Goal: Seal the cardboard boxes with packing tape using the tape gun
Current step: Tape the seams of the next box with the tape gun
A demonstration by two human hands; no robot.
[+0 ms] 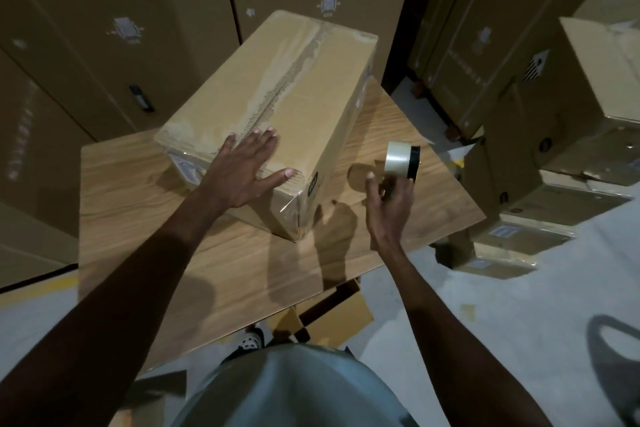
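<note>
Left hand (pixel 239 173) lies flat, fingers spread, on the box (pixel 273 107) near end. Right hand (pixel 389 199) grips the tape gun (pixel 401 161) just right of the box. Seam runs away along the long axis.

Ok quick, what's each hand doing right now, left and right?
Left hand: open, fingers straight, flat on the cardboard box.
Right hand: fingers curled around the tape gun, held above the table.

bare forearms (pixel 145 274), grey shirt (pixel 294 388), perforated clog (pixel 251 340)
</note>
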